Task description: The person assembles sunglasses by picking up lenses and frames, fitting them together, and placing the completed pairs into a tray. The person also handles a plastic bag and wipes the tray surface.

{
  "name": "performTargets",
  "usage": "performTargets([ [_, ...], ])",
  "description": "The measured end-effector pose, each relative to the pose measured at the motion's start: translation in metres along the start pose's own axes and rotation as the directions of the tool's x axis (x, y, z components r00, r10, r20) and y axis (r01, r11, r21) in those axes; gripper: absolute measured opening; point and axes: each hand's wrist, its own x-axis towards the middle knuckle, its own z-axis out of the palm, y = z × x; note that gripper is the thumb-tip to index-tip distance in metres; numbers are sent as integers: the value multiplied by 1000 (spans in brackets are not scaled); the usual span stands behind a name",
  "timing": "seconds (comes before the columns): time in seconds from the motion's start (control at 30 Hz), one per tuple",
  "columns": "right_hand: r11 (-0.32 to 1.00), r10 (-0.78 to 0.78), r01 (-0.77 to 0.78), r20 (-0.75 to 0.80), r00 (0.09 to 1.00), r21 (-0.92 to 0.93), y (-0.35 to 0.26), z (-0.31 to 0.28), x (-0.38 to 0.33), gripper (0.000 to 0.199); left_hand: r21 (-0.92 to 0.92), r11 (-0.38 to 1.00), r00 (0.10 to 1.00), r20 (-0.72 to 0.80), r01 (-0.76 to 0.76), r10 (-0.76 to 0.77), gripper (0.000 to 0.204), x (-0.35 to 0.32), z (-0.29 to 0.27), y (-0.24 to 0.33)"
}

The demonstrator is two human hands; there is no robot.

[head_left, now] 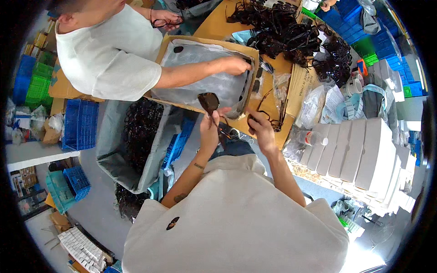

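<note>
My left hand (pixel 209 133) is closed around a pair of dark sunglasses (pixel 209 103), with one brown-black lens raised above the fingers and the temples hanging below. To its right, my right hand (pixel 263 129) is pinched around a small dark lens-like piece (pixel 250 122), its index finger extended toward the sunglasses. Just beyond both hands lies a shallow cardboard box (pixel 182 73) with a greyish lining; a few dark lenses (pixel 178 49) rest inside. On the table beside my right hand is a dark glasses frame (pixel 275 122).
A co-worker's arm (pixel 191 75) reaches across the box; their other hand holds a glasses frame (pixel 172 20). A big heap of dark frames (pixel 287 34) covers the far table. A grey bin (pixel 114 154) of frames stands left, white boxes (pixel 350 150) and a plastic bottle (pixel 312 138) right.
</note>
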Motion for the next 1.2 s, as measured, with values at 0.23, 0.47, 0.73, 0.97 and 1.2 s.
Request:
performTargets([
  [0.23,606,-501,256,-112,858,-753,-33,-22,50,26,216,961,983,27,173,-183,29,25,-11,-10],
  [0.47,683,-434,242,-117,893,-689,-27,5,149,21,-17,911,911,54,411,-410,36,24,-17,8],
  [0.73,471,-525,87,-200,828,-878,-13,21,268,21,-165,843,855,13,513,-518,34,10,-25,8],
  [0.97,135,-259,-27,-62,964,-990,-18,30,248,50,-154,836,838,-73,527,-541,37,13,-47,7],
  [1.2,-76,-45,22,26,999,-997,41,45,241,79,-314,847,888,-21,430,-459,71,19,-69,26],
])
